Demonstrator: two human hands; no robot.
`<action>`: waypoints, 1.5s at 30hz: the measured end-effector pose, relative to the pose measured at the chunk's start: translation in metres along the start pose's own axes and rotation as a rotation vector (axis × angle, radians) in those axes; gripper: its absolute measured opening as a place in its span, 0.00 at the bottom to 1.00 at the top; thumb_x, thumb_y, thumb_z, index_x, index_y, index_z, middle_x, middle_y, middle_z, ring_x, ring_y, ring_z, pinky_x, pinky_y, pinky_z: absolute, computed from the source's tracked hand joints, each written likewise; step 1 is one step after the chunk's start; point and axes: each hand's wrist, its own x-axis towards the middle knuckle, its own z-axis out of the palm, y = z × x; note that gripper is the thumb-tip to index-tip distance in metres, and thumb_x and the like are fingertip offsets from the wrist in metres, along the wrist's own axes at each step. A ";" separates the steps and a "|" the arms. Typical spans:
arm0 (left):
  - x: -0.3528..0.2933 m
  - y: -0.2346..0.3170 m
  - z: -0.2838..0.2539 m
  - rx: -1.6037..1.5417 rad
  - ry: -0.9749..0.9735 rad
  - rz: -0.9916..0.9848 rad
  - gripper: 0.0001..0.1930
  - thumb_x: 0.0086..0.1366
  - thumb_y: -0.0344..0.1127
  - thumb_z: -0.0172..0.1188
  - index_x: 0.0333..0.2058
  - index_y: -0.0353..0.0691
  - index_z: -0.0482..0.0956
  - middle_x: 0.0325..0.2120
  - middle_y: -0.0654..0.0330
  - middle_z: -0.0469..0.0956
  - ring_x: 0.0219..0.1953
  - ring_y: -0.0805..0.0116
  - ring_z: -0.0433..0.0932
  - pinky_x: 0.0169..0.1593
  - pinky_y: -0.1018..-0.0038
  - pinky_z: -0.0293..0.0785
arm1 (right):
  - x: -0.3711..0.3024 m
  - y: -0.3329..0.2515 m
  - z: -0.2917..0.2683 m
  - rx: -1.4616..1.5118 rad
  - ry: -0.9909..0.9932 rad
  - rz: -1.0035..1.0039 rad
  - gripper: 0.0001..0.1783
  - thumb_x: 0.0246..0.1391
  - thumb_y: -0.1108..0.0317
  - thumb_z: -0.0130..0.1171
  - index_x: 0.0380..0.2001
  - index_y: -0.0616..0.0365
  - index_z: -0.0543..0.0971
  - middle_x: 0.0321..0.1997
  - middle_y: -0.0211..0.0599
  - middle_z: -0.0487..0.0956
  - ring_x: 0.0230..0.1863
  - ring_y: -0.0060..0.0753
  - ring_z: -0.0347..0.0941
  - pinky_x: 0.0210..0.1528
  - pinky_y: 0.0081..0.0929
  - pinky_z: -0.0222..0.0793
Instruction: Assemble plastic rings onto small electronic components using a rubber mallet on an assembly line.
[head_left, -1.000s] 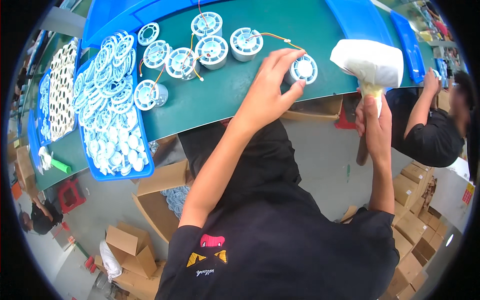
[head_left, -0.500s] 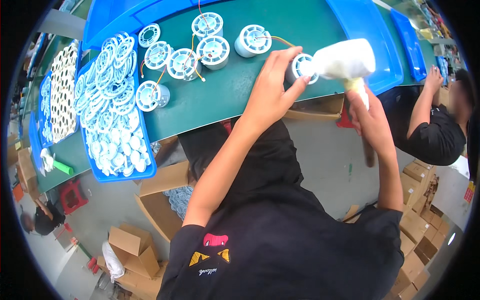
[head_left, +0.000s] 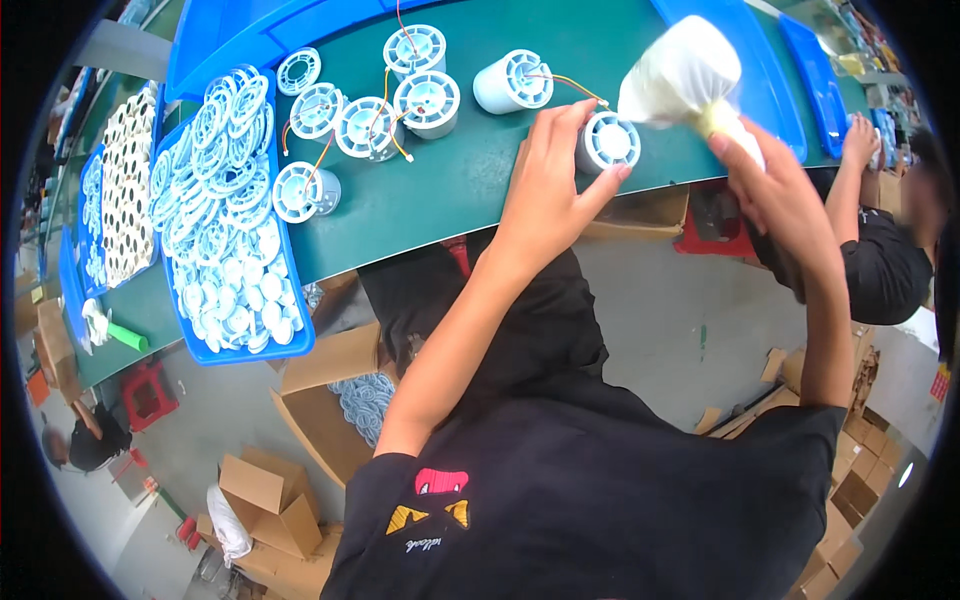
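My left hand (head_left: 550,190) is wrapped round the near side of a dark cylinder with a slotted white cap (head_left: 612,143), which stands upright at the bench's near edge. In my right hand (head_left: 785,195) is the handle of a mallet (head_left: 688,70), its head wrapped in white material bound at the neck. The mallet head is raised above and to the right of the cylinder, apart from it. Just beyond my left fingers, a white cylinder with wires (head_left: 513,82) leans slightly.
Several wired white cylinders (head_left: 428,103) stand to the left, beside a loose white ring (head_left: 299,71). A blue tray (head_left: 300,338) holds piled rings and discs. Another blue tray (head_left: 775,95) lies behind the mallet. A co-worker (head_left: 885,265) sits at the right.
The mallet has lifted off the capped cylinder, up and slightly right, uncovering the cap. My left hand stays on the cylinder. The wired cylinder behind it has tilted.
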 end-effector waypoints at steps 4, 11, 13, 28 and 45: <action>-0.003 0.005 0.005 0.129 -0.024 0.014 0.43 0.54 0.35 0.79 0.66 0.36 0.65 0.56 0.46 0.74 0.56 0.44 0.76 0.60 0.55 0.72 | 0.017 0.005 0.001 -0.275 0.161 -0.540 0.26 0.70 0.50 0.60 0.50 0.66 0.77 0.30 0.45 0.79 0.28 0.46 0.73 0.36 0.39 0.71; -0.009 0.001 0.006 0.036 0.023 -0.025 0.44 0.50 0.27 0.80 0.64 0.35 0.64 0.51 0.44 0.78 0.53 0.40 0.78 0.56 0.54 0.75 | -0.025 -0.013 0.030 -0.747 0.194 -0.513 0.27 0.66 0.49 0.65 0.54 0.60 0.77 0.28 0.52 0.82 0.34 0.62 0.80 0.35 0.49 0.73; -0.003 -0.005 0.004 0.057 0.056 0.001 0.44 0.49 0.25 0.78 0.63 0.35 0.64 0.51 0.44 0.78 0.53 0.40 0.78 0.57 0.54 0.74 | -0.025 -0.012 0.028 -0.721 0.196 -0.538 0.27 0.62 0.53 0.69 0.56 0.58 0.77 0.36 0.48 0.85 0.35 0.57 0.83 0.35 0.46 0.76; 0.022 0.042 -0.073 0.594 -0.023 0.275 0.34 0.56 0.30 0.75 0.62 0.42 0.72 0.60 0.47 0.71 0.63 0.41 0.71 0.66 0.51 0.67 | -0.042 0.062 0.133 -0.373 0.333 -0.680 0.33 0.51 0.62 0.77 0.59 0.58 0.77 0.40 0.42 0.84 0.36 0.46 0.84 0.35 0.38 0.79; 0.036 0.064 -0.108 0.014 0.286 -0.086 0.31 0.59 0.37 0.78 0.58 0.35 0.76 0.48 0.50 0.82 0.48 0.60 0.83 0.54 0.66 0.78 | 0.015 0.044 0.161 -0.296 0.415 -0.557 0.37 0.52 0.58 0.75 0.65 0.48 0.76 0.41 0.46 0.81 0.38 0.53 0.82 0.37 0.47 0.78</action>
